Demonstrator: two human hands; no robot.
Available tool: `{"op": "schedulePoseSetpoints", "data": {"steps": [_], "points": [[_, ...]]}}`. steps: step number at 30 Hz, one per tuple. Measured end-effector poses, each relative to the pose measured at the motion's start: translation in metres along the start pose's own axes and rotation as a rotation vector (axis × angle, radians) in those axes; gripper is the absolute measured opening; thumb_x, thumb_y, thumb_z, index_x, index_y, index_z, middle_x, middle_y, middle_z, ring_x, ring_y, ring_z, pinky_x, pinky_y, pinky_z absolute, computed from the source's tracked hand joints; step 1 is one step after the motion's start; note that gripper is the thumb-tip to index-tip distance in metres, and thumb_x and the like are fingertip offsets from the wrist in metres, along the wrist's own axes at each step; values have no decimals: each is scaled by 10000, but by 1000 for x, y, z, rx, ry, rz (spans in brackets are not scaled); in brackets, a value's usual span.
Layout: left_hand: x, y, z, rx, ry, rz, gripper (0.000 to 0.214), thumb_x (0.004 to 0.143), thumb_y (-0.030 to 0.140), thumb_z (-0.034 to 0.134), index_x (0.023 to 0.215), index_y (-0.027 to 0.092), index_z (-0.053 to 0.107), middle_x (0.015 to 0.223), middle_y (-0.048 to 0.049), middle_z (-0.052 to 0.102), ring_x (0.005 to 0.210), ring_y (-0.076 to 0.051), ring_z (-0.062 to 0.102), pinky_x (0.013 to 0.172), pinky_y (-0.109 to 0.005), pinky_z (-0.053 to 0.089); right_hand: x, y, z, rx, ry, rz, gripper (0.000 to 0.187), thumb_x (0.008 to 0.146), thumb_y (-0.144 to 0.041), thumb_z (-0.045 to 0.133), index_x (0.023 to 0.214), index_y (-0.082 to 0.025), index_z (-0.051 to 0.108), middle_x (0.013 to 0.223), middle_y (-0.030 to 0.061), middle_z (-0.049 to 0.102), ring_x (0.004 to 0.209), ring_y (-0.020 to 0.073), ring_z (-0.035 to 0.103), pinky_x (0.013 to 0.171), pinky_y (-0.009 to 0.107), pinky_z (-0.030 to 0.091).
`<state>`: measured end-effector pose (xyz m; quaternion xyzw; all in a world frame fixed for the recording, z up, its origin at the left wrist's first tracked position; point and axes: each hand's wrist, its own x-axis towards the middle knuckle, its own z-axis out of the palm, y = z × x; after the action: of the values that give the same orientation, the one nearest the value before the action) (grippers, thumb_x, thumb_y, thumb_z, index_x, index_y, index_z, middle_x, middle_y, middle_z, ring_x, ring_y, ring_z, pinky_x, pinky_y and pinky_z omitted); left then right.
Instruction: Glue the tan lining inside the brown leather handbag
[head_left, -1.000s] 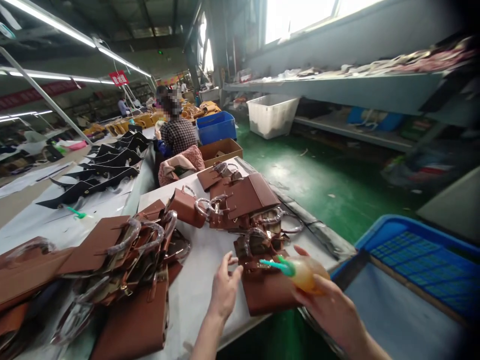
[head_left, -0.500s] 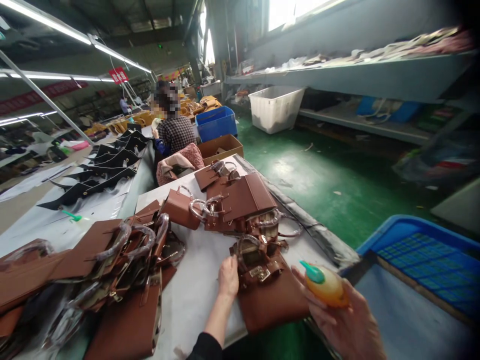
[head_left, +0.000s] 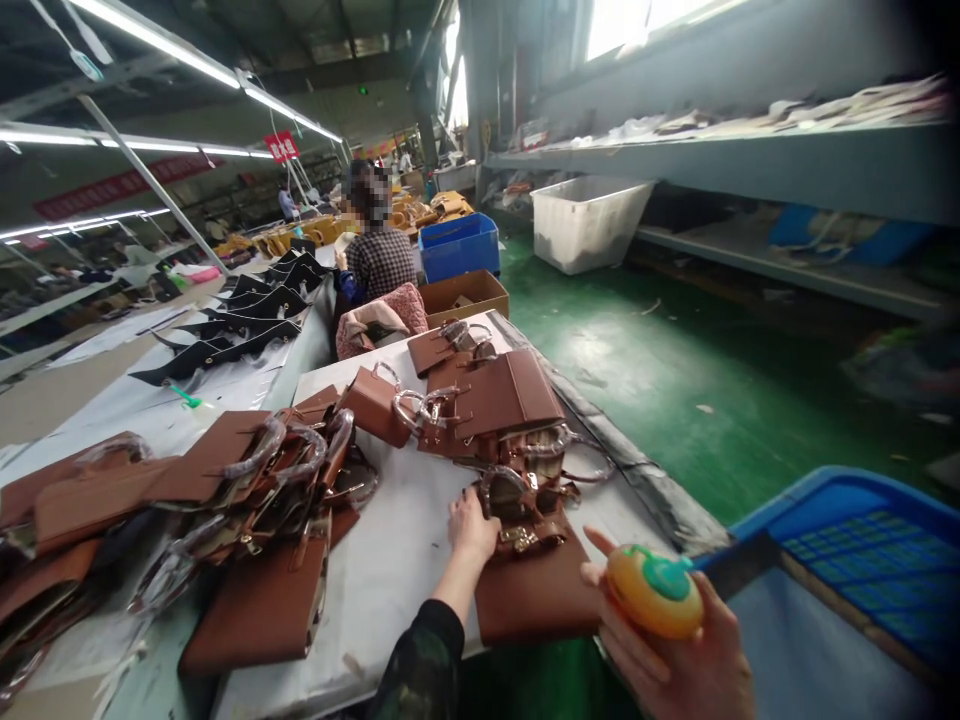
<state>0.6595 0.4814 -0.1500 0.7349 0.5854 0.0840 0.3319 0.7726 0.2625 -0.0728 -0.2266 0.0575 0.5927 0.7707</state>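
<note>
My left hand (head_left: pixel 472 528) rests on the left edge of a brown leather bag piece (head_left: pixel 534 590) lying at the near edge of the white table (head_left: pixel 390 575); its fingers curl round the buckled strap end. My right hand (head_left: pixel 675 655) is closed round an orange squeeze bottle with a green nozzle (head_left: pixel 655 592), held just right of that piece, off the table's edge. More brown bag parts with plastic-wrapped handles (head_left: pixel 487 400) are heaped behind the piece. A larger pile of brown parts (head_left: pixel 225 500) covers the table's left side.
A blue plastic crate (head_left: pixel 855 560) stands at the lower right. Black cut pieces (head_left: pixel 240 320) lie on the long table beyond, where a person in a checked shirt (head_left: pixel 379 255) sits. A cardboard box (head_left: pixel 463 295), a blue bin and a white tub stand on the green floor.
My left hand reached forward and settled on the brown piece's strap end. My right hand drew the orange bottle back and to the right, turning its nozzle toward me.
</note>
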Motion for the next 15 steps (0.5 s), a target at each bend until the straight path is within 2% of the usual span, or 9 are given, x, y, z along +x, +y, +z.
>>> {"op": "schedulePoseSetpoints", "data": {"steps": [3,6,8,10,12,15], "points": [[-10,3,-10,32,-1,23,206,916,203,711,1104,139,656,1207,-90,656,1199,-282,594,1062,-518,478,-17,-7,-12,27,37,-2,567,840,-567,693,1224,-149,711,1032,168,742,509,84,488,544,256,527],[-33,0,-45,-6,42,73,112,974,144,572,1068,134,631,1162,-96,662,1044,-225,660,980,-425,525,-27,-7,-19,49,41,23,559,836,-590,695,1161,-137,737,1039,158,735,588,113,526,623,285,561],[-55,-6,-86,-50,95,125,193,977,120,489,1130,153,601,1145,-101,673,985,-210,684,939,-381,530,-30,-4,-15,31,-5,50,550,837,-588,697,1161,-146,738,1047,158,735,612,132,544,588,283,534],[-81,-14,-138,-86,180,190,282,981,153,463,1250,195,540,1198,-88,672,1066,-216,680,979,-378,513,-29,6,-2,14,-69,124,536,843,-588,704,1159,-157,741,1064,167,743,649,157,583,558,271,495],[-115,-23,-195,-95,281,256,329,1015,213,403,1334,241,475,1364,-82,603,1153,-208,661,1024,-383,501,-26,24,18,22,-141,262,513,849,-599,715,1136,-175,754,1080,176,757,703,179,641,596,266,495],[-181,-37,-268,85,529,373,219,1034,261,379,1197,236,522,1486,-107,515,1283,-235,598,1029,-414,515,-21,72,56,81,-298,554,508,865,-655,700,1102,-212,777,1128,185,770,801,199,716,668,236,498]]}}
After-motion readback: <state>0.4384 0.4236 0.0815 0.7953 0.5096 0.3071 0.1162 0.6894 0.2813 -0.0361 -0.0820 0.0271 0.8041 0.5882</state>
